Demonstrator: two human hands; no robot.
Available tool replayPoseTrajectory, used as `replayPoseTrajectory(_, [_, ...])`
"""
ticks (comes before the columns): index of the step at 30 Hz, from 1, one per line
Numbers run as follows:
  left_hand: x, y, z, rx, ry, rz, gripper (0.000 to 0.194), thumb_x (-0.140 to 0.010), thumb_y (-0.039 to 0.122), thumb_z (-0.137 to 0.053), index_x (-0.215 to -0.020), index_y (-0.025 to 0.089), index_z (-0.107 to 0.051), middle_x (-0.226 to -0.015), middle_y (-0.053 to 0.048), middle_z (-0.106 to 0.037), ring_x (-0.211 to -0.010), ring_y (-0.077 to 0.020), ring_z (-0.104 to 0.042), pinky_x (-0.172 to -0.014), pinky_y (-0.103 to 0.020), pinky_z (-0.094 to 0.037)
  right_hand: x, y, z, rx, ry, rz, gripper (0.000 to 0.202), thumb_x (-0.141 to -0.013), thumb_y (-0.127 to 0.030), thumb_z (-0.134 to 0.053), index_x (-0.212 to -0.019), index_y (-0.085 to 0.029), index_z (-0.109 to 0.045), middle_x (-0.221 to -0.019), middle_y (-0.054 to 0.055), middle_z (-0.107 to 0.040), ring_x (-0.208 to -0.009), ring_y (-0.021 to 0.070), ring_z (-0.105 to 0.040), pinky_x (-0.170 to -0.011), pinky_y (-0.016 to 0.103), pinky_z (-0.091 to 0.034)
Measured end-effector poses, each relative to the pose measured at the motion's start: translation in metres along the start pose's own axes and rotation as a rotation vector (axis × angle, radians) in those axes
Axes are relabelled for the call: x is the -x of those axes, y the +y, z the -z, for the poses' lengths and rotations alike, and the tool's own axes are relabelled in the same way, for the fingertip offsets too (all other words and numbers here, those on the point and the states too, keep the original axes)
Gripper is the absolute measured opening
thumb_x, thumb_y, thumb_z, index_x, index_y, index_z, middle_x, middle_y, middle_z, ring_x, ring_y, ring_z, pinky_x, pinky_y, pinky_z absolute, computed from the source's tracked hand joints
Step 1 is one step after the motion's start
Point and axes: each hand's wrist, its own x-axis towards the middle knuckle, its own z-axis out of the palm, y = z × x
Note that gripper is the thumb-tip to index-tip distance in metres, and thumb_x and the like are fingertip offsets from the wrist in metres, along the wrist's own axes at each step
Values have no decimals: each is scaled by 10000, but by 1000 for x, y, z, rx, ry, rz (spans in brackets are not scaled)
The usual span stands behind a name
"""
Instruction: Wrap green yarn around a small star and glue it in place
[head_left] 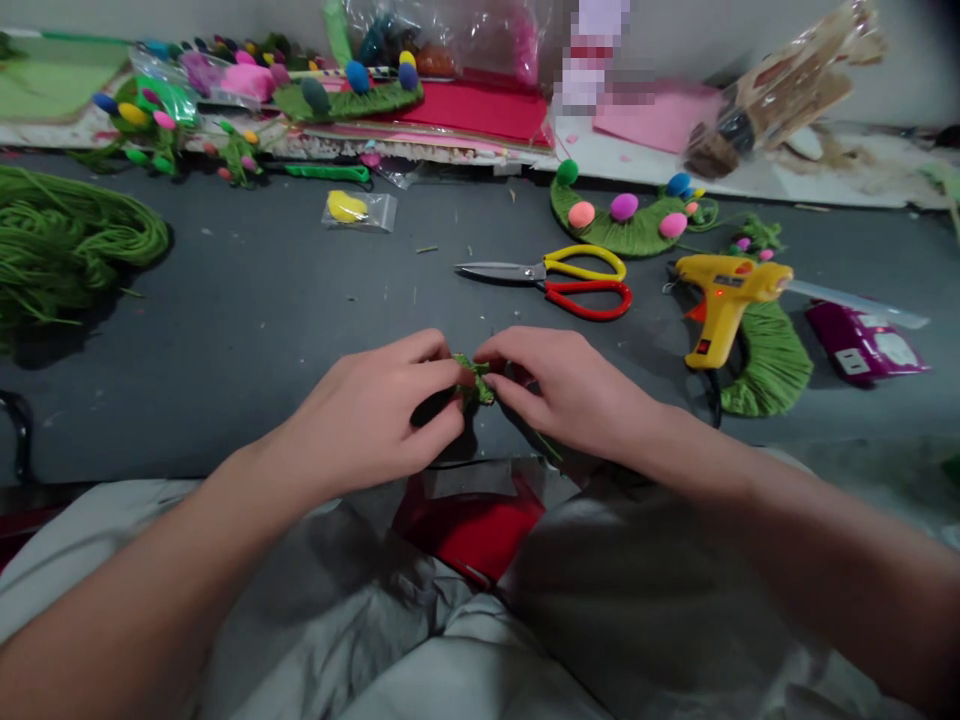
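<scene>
Between my two hands, near the table's front edge, is a small bundle of green yarn (477, 382). My left hand (390, 400) pinches it from the left with thumb and fingers. From the right, the fingertips of my right hand (551, 380) close on the same bundle. A green strand (546, 443) trails below my right hand. My fingers hide much of the bundle, so its full shape cannot be made out. Just beyond my hands lie scissors (544, 272) with one yellow and one red handle.
A yellow glue gun (727, 300) rests against a green yarn-wrapped crescent (776, 365), beside a purple packet (866, 345). Another crescent (637, 232) carries colored balls. A green yarn skein (71, 250) lies left, a small bag with yellow clay-like material (360, 210) farther back. Craft supplies line the wall.
</scene>
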Motion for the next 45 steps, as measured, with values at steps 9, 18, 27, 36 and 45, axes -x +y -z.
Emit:
replayPoseTrajectory(9, [-4, 0, -3, -14, -18, 71, 283, -969, 364, -459, -1055, 216, -684, -972, -44, -596, -854, -223, -636, -762, -373, -492, 2, 0, 1, -6, -20, -10, 196, -947, -158, -556, -1093, -155, -687, -1016, 58, -705, -858, 174, -610, -750, 278, -430])
replayPoseTrajectory(18, [-5, -3, -5, 24, 63, -11, 285, -933, 311, -508, -1114, 176, -682, -1229, -118, -610, -1146, -277, -590, -1003, -433, -485, 8, -3, 1, -17, -53, -57, 213, -932, -160, -541, -1092, -166, -682, -975, 54, -686, -823, 171, -591, -722, 281, -412])
replayPoseTrajectory(27, [-5, -4, -2, 31, -20, -5, 291, -907, 281, -531, -1151, 192, -664, -1311, -95, -652, -1206, -284, -605, -1041, -447, -474, 9, -2, 1, -4, -40, -61, 221, -945, -174, -534, -1096, -167, -696, -971, 60, -660, -837, 174, -582, -741, 283, -418])
replayPoseTrajectory(36, [4, -4, 3, -60, -53, 12, 361, -929, 447, -542, -1217, 265, -662, -1201, -81, -641, -1063, -297, -609, -887, -454, -461, 8, -4, 2, -15, -40, -70, 207, -944, -169, -539, -1078, -165, -697, -950, 54, -656, -825, 170, -573, -717, 278, -405])
replayPoseTrajectory(45, [6, -4, 5, -13, -1, -21, 316, -947, 356, -523, -1207, 224, -644, -1153, -90, -629, -1024, -262, -606, -892, -414, -489, 4, -3, 3, -15, -12, -65, 173, -946, -179, -552, -1033, -161, -701, -931, 55, -664, -818, 171, -569, -710, 274, -397])
